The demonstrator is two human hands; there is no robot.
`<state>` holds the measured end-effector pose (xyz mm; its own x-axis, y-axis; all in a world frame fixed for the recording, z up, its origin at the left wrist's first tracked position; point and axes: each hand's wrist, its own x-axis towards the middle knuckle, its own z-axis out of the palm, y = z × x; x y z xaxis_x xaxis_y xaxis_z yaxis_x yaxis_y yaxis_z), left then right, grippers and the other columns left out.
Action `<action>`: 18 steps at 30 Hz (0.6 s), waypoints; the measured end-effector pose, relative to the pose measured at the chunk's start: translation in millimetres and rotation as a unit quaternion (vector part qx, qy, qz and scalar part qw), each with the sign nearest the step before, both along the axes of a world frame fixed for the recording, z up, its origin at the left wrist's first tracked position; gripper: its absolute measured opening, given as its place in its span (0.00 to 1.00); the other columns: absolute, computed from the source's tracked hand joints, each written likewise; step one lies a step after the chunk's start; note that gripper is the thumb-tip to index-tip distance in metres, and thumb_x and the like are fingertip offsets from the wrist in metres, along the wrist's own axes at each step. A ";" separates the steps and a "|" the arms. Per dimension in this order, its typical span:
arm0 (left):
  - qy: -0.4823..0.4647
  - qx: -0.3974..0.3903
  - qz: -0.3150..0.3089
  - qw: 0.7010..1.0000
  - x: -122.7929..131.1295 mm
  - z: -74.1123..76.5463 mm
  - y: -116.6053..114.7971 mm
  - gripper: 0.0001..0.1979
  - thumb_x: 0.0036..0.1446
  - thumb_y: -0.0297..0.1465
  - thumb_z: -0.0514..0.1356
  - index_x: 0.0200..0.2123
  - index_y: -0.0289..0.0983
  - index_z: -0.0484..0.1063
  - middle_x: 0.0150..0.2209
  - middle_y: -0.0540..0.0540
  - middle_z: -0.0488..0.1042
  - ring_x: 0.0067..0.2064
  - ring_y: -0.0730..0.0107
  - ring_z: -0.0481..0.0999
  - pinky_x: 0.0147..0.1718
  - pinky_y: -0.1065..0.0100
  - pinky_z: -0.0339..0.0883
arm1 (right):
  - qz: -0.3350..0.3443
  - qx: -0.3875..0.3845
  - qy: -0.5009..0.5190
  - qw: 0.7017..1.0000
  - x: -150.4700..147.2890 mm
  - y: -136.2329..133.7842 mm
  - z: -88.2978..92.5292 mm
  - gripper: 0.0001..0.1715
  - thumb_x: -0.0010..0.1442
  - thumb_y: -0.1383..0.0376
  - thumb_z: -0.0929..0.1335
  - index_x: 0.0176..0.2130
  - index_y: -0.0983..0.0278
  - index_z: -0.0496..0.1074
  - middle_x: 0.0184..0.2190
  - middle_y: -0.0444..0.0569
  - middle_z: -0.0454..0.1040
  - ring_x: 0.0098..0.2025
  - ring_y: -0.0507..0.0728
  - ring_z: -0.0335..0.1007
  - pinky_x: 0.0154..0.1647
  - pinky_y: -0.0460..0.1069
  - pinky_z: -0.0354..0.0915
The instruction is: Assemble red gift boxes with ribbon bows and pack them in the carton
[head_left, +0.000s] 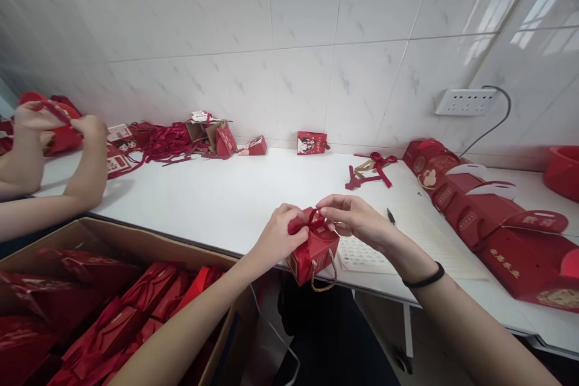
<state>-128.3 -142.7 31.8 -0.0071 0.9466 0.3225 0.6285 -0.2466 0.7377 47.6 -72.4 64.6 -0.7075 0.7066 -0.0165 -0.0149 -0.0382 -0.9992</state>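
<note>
A small red gift box (pixel 316 253) with a gold rope handle (pixel 333 277) sits at the front edge of the white table (pixel 199 205). On its top is a dark red ribbon (pixel 313 217). My left hand (pixel 281 234) is closed on the ribbon at the box's left side, its fingers bent over the top. From the right, my right hand (pixel 355 217) pinches the ribbon between thumb and forefinger, with the other fingers curled loosely. Part of the ribbon is hidden behind my fingers.
A cardboard carton (pixel 84 226) of red packages stands at lower left. Another person's hands (pixel 88 126) hold a ribbon beyond it. Loose ribbons (pixel 169 142) lie by the wall. Red boxes (pixel 511 253) line the right, near handwritten paper (pixel 366 256) and a pen (pixel 391 216).
</note>
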 end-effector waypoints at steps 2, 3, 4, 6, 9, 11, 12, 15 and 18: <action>0.020 -0.001 0.002 1.000 -0.5 2.5 -0.4 0.04 0.50 0.26 0.57 0.31 0.38 0.70 0.40 0.46 0.69 0.46 0.62 0.69 0.49 0.58 0.64 | 0.003 0.017 -0.001 1.000 -0.5 0.2 0.1 0.16 0.48 0.58 0.73 0.33 0.67 0.73 0.21 0.43 0.67 0.23 0.48 0.58 0.20 0.43 0.46; 0.033 -0.001 0.004 0.999 -0.9 4.2 -0.7 0.03 0.50 0.27 0.58 0.31 0.37 0.71 0.41 0.45 0.69 0.46 0.62 0.68 0.49 0.57 0.64 | -0.003 0.027 -0.001 1.000 -1.3 0.1 0.2 0.16 0.48 0.58 0.73 0.34 0.67 0.73 0.21 0.43 0.67 0.23 0.48 0.58 0.20 0.43 0.46; 0.047 -0.001 0.005 0.999 -1.2 6.1 -1.1 0.03 0.50 0.27 0.58 0.31 0.37 0.71 0.41 0.45 0.69 0.46 0.61 0.68 0.49 0.57 0.63 | -0.013 0.037 0.000 0.999 -2.4 0.0 0.4 0.16 0.48 0.58 0.73 0.34 0.66 0.73 0.21 0.43 0.67 0.23 0.48 0.58 0.20 0.44 0.47; 0.067 0.000 0.006 0.998 -1.6 9.2 -1.5 0.03 0.50 0.28 0.59 0.30 0.37 0.72 0.42 0.45 0.70 0.47 0.61 0.68 0.50 0.56 0.63 | -0.039 0.056 0.001 0.998 -5.2 -0.6 1.0 0.17 0.47 0.58 0.73 0.36 0.66 0.73 0.23 0.43 0.68 0.23 0.49 0.59 0.21 0.44 0.49; 0.054 -0.004 0.001 0.999 -2.0 9.4 -0.9 0.03 0.51 0.29 0.59 0.29 0.38 0.73 0.40 0.46 0.71 0.46 0.62 0.69 0.49 0.58 0.63 | -0.078 0.088 -0.016 0.993 -8.2 -0.4 0.8 0.19 0.48 0.57 0.71 0.39 0.64 0.71 0.28 0.45 0.71 0.25 0.50 0.61 0.23 0.45 0.54; 0.026 -0.012 0.000 1.000 -2.3 6.7 0.2 0.04 0.52 0.30 0.58 0.29 0.39 0.74 0.39 0.47 0.71 0.46 0.63 0.69 0.49 0.59 0.63 | -0.127 0.145 -0.043 0.980 -7.4 1.5 -1.7 0.19 0.51 0.55 0.68 0.40 0.64 0.70 0.30 0.47 0.72 0.29 0.53 0.64 0.28 0.47 0.57; 0.014 -0.014 0.001 1.000 -2.4 5.0 0.8 0.05 0.53 0.30 0.58 0.30 0.39 0.74 0.39 0.46 0.71 0.46 0.63 0.69 0.49 0.59 0.63 | -0.154 0.183 -0.061 0.969 -5.9 2.9 -3.9 0.19 0.53 0.55 0.67 0.41 0.65 0.70 0.32 0.48 0.72 0.32 0.54 0.65 0.31 0.48 0.59; -0.003 -0.013 0.006 1.000 -2.3 1.3 1.7 0.06 0.54 0.30 0.57 0.31 0.39 0.74 0.39 0.46 0.72 0.46 0.62 0.69 0.49 0.58 0.62 | -0.166 0.250 -0.138 0.944 1.9 7.3 -13.3 0.21 0.57 0.50 0.63 0.34 0.65 0.69 0.33 0.50 0.71 0.36 0.57 0.65 0.35 0.50 0.59; 0.003 -0.007 0.010 1.000 -1.7 1.0 1.1 0.06 0.54 0.30 0.56 0.31 0.39 0.74 0.37 0.47 0.72 0.46 0.62 0.69 0.49 0.58 0.62 | -0.073 0.211 -0.197 0.955 10.3 8.8 -23.4 0.30 0.60 0.44 0.58 0.24 0.65 0.64 0.23 0.46 0.66 0.28 0.54 0.61 0.29 0.49 0.55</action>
